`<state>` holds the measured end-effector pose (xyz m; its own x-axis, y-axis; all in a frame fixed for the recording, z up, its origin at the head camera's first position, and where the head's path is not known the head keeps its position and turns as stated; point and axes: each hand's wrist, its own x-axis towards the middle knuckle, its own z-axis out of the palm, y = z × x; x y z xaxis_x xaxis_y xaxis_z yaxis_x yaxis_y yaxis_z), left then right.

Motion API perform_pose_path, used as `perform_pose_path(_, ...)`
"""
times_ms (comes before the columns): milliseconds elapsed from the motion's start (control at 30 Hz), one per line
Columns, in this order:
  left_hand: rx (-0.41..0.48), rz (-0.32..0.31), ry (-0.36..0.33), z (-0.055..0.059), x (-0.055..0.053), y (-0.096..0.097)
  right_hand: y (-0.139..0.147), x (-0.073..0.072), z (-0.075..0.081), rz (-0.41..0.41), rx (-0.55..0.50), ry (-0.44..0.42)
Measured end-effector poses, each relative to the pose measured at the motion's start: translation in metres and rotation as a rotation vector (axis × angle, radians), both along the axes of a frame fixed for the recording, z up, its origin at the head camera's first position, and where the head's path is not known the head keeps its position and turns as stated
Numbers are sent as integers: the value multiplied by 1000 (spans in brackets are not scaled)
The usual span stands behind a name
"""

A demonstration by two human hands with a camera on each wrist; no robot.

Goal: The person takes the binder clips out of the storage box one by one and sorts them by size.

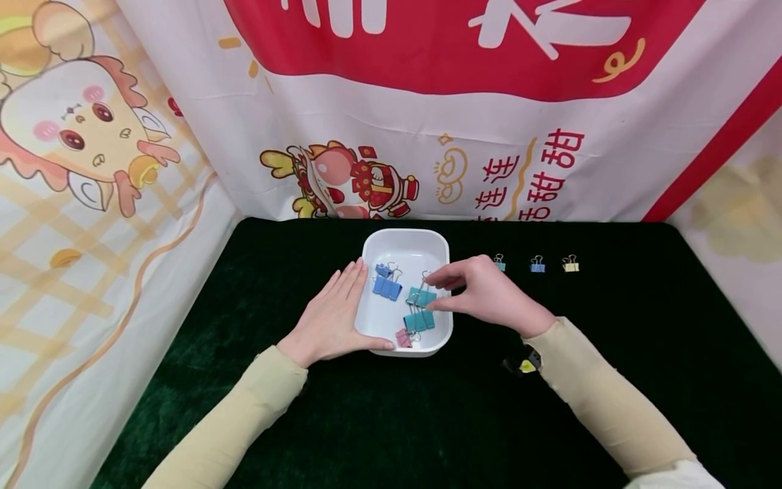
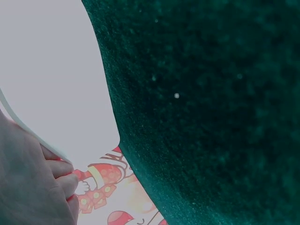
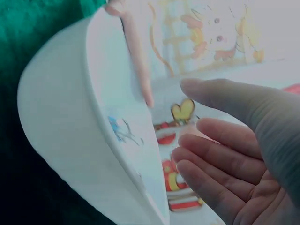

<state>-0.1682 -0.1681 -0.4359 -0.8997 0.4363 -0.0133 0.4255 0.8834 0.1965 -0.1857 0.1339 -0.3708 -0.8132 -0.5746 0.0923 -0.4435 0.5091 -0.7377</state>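
A white plastic tray [image 1: 373,326] holds several binder clips. Two larger teal binder clips [image 1: 419,320] lie toward its right side, a pink binder clip [image 1: 403,338] is near the front, and blue binder clips [image 1: 387,288] sit at the left. My left hand [image 1: 332,316] rests along the tray's left wall with straight fingers, its thumb at the near rim. Reaching in over the right rim is my right hand [image 1: 482,295], its thumb and fingers apart, just above the teal clips. In the right wrist view nothing shows between the thumb [image 3: 211,93] and the fingers [image 3: 220,159].
On the dark green cloth [image 1: 391,421], right of the tray, stand a small teal clip [image 1: 500,263], a blue clip [image 1: 537,265] and a cream clip [image 1: 571,264] in a row. A printed white and red curtain [image 1: 379,102] hangs behind the table.
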Motion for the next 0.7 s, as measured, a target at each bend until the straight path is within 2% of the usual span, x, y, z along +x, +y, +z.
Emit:
perform_pose_path(300,10,-15,16,1,-1,-1,-20,5,-13,76,13,-40)
perform_pose_path(500,4,-13,20,1,-1,0,-28,6,-21,126,43,-23)
perform_pose_path(700,13,-8,15,2,1,0,-33,11,-30,139,101,-6)
